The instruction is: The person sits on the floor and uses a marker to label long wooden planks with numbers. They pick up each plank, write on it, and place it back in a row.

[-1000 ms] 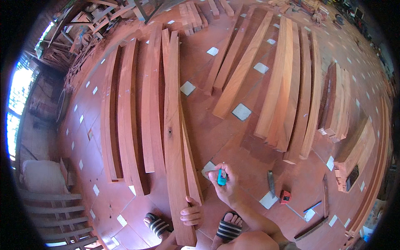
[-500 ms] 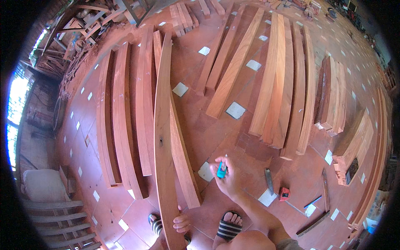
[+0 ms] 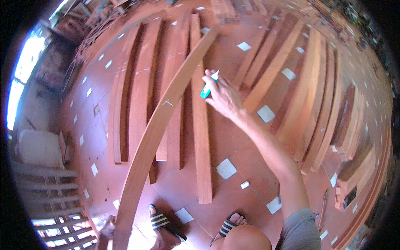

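A long, reddish-brown wooden plank (image 3: 143,141) slants up from my lower left toward the far middle, with a white corner-shaped mark on its face. My left hand (image 3: 107,229) is closed around its near end, partly hidden and blurred. My right hand (image 3: 223,93) grips a teal correction pen (image 3: 205,91) with its white tip pointing up and away. That hand is just right of the plank, above a beam (image 3: 201,137) lying on the floor. A small white piece like a cap (image 3: 245,184) lies on the tiles near my feet.
Several thick beams (image 3: 141,83) lie side by side at left, some with white marks. More beams (image 3: 306,96) lie at right, beside short stacked blocks (image 3: 350,121). A slatted wooden piece (image 3: 54,200) stands at lower left. My sandaled feet (image 3: 233,223) are on the tiled floor.
The plank has swung to a slant, its near end moving left with my left hand; a white mark now shows on it. My right hand has reached forward with the pen. The view has shifted.
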{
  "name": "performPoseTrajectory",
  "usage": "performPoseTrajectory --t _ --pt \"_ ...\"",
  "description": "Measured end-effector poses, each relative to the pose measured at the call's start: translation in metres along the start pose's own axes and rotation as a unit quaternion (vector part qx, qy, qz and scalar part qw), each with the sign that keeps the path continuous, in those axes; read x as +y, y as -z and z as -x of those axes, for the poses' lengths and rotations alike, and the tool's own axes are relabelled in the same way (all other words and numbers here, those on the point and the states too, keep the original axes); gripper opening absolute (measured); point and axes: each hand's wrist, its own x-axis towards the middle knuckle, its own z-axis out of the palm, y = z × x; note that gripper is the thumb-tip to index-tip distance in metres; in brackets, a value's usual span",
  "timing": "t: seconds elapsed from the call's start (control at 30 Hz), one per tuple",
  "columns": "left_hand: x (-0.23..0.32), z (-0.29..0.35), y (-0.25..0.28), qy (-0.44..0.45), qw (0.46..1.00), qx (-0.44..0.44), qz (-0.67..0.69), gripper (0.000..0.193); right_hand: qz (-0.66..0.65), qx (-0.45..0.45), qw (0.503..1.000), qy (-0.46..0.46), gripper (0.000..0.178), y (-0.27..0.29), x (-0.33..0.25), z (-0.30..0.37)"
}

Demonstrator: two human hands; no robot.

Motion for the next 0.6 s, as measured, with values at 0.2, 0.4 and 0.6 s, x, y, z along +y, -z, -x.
performPoseTrajectory --t 0.2,0.4,0.6 --pt "-0.063 0.035 0.037 0.029 0.995 -0.018 -0.089 0.075 -0.050 -0.016 0.989 0.135 0.102 -0.046 0.000 -0.037" --pt "-0.111 0.076 0.065 0.041 0.990 -0.014 -0.135 0.079 -0.085 -0.039 0.981 0.170 0.070 -0.063 -0.031 -0.021" --pt "-0.123 0.085 0.152 0.001 0.970 0.032 -0.239 0.082 -0.042 0.009 0.978 0.202 0.042 -0.040 -0.065 -0.024"
